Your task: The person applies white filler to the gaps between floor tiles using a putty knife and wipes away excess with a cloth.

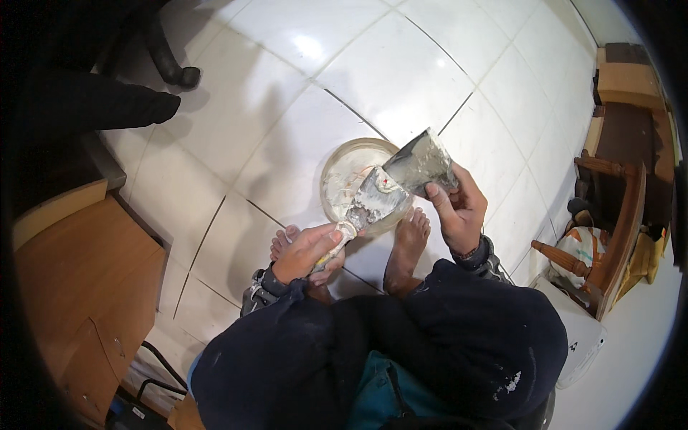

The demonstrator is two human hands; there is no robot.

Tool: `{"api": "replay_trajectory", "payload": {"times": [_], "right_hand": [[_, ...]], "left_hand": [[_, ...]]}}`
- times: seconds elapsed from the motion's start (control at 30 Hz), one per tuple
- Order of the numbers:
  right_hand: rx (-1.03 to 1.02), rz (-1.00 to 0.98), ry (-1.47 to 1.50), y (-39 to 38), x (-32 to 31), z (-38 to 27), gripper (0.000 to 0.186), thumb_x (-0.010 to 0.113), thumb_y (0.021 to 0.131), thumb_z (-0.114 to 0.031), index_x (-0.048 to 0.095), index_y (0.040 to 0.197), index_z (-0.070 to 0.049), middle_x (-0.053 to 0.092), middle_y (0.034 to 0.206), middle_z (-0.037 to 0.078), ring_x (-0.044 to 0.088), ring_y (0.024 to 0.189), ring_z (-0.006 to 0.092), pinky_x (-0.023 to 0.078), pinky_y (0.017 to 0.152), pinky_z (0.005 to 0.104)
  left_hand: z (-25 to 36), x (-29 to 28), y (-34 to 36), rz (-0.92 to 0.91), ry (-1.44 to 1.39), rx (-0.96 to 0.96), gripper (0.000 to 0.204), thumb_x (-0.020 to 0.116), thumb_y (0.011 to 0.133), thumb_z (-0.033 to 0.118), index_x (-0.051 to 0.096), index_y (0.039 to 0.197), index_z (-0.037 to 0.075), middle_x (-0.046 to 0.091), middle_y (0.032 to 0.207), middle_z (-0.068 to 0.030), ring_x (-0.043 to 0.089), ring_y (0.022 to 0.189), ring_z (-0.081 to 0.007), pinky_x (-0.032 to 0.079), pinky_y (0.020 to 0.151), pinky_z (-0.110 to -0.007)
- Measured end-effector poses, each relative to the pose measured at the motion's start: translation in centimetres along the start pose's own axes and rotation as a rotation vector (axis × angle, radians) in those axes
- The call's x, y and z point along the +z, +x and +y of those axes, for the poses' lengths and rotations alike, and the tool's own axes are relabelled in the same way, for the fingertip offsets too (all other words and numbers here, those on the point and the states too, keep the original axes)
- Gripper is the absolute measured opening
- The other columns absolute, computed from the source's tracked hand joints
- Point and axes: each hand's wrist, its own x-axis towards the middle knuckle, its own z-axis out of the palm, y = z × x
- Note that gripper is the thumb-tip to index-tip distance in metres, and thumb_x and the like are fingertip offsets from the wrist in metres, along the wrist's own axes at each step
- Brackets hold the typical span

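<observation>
My left hand [307,252] is closed round the handle of a putty knife [378,199], whose wide blade is smeared with white paste and points up and right. In my right hand [462,215], a dark grey flat spreader [421,163] is pinched between thumb and fingers, with pale paste along its far edge. The putty knife's blade lies close against the spreader's lower left side; whether they touch I cannot tell. Beneath both tools a round pale tub [327,179] stands on the floor, with whitish paste inside. The tools hide part of its opening.
My bare feet [407,247] flank the tub on white floor tiles [287,143]. A wooden cabinet [93,279] stands at left, below a dark chair leg [168,57]. On the right are a wooden furniture frame [623,244] and a white case [584,344].
</observation>
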Motion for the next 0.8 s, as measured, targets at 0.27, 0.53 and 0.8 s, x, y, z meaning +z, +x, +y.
{"api": "replay_trajectory", "payload": {"times": [0.27,0.53,0.8], "right_hand": [[-0.25,-0.258,-0.394,-0.4,-0.5,-0.1,0.047,0.057,0.081,0.012,0.059,0.127,0.0,0.066,0.117,0.022,0.069,0.103,0.0267,0.052,0.086,0.0297],[-0.408,-0.457,-0.53,1.0,-1.7,1.9,0.063,0.062,0.071,0.012,0.056,0.132,-0.004,0.063,0.124,0.02,0.065,0.109,0.0353,0.053,0.089,0.0335],[-0.438,-0.648,-1.005,2.8,-3.9,2.8,0.078,0.053,0.065,0.011,0.051,0.138,-0.015,0.054,0.136,0.02,0.057,0.12,0.035,0.052,0.098,0.0404]], "left_hand": [[0.1,-0.1,-0.5,-0.012,0.05,-0.008,0.043,0.036,0.107,0.031,0.047,0.136,0.0,0.044,0.063,0.0006,0.035,0.04,-0.0048,0.03,0.038,-0.019],[0.1,0.0,-0.8,-0.032,0.023,0.01,0.044,0.037,0.107,0.032,0.047,0.135,0.0,0.043,0.063,-0.0004,0.034,0.041,-0.0052,0.029,0.038,-0.02],[-0.4,-0.5,-0.7,-0.014,0.124,-0.035,0.041,0.037,0.106,0.029,0.049,0.131,-0.001,0.046,0.061,0.0003,0.036,0.041,-0.0052,0.029,0.038,-0.02]]}}
